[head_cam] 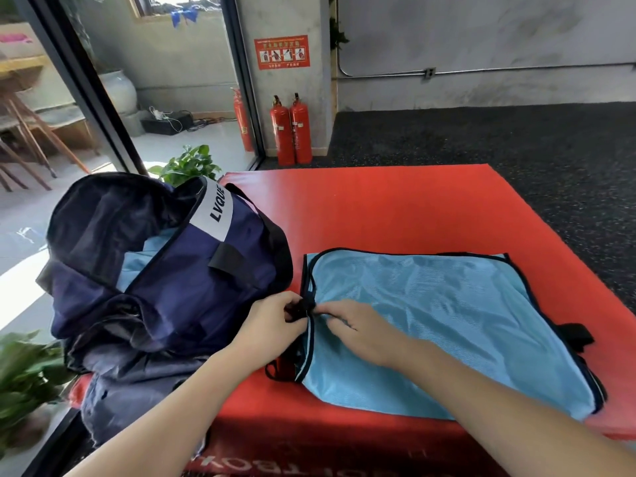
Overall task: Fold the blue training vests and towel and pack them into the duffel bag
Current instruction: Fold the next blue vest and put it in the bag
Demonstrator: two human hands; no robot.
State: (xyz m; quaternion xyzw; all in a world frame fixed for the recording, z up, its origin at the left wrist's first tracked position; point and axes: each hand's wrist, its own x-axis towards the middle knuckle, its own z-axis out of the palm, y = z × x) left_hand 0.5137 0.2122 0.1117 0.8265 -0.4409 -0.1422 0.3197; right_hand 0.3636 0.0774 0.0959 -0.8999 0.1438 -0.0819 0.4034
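Both hands, left hand (272, 325) and right hand (354, 330), pinch what seems a black strap (303, 306) at the blue vest's (447, 325) edge. The vest lies flat on the red mat (395, 208), just beside the open navy duffel bag (192, 270).

The place looked like a gym or training room. Beyond the hands lay a red padded mat (395, 208) on dark speckled rubber flooring (499, 139), with bare concrete walls (481, 39) and red fire extinguishers (290, 130) standing under a safety poster (282, 52).
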